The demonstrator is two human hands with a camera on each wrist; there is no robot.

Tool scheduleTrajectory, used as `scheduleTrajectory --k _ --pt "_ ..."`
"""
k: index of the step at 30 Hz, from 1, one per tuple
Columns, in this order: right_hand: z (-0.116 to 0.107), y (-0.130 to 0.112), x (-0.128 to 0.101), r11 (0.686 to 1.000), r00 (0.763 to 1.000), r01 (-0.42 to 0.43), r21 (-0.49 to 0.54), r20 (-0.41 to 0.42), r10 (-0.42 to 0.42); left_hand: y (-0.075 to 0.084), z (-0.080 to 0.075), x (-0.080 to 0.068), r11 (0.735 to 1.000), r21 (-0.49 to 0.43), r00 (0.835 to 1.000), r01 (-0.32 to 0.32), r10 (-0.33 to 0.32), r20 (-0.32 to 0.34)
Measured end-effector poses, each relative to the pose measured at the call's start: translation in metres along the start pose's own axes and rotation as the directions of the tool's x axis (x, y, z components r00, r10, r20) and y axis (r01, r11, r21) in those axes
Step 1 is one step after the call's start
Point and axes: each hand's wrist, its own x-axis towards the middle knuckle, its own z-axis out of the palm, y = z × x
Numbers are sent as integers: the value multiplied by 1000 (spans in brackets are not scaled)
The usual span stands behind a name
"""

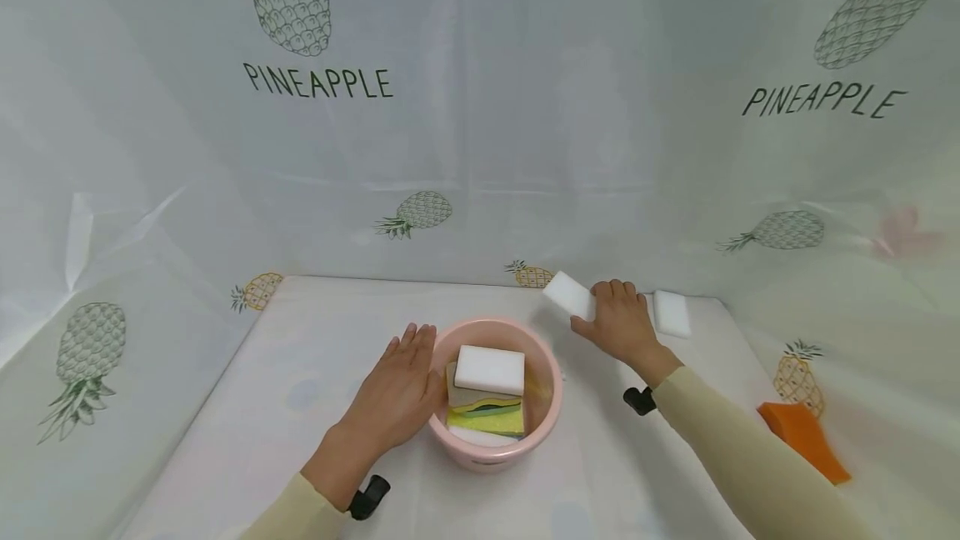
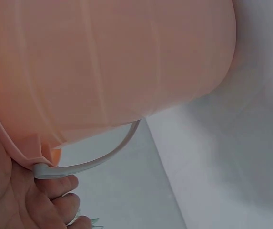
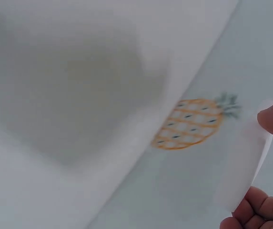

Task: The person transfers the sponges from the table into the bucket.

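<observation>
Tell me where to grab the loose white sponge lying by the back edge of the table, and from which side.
Take the white sponge across its two long side faces, coming from above: it lies flat, apart from the right hand, its top bare.

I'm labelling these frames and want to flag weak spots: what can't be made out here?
- Head view: the lower sponges in the pink bucket are hidden under the top white sponge.
- Right wrist view: the held white sponge is blurred.
- Left wrist view: the left hand is cut off by the edge.
</observation>
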Motion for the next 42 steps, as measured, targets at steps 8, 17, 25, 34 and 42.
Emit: scheduleTrajectory --k 8,17,25,34,42 --pt "-45 -56 -14 975 969 220 40 -127 -213 0 1 0 1000 3 1000 -3 3 8" --pt "-53 -104 -33 898 898 439 4 -38 -439 -2 0 0 1000 6 1000 -6 6 21" --pt "-41 -121 -42 864 863 502 -40 90 -498 -1 0 -1 1000 -2 1000 -3 3 15" --pt "-35 -128 -43 852 847 522 -42 143 -512 -1 1 0 999 -37 1000 11 -10 29" --pt "-30 -131 -41 839 840 534 -101 169 -515 -1 1 0 999 -37 1000 14 -13 27"
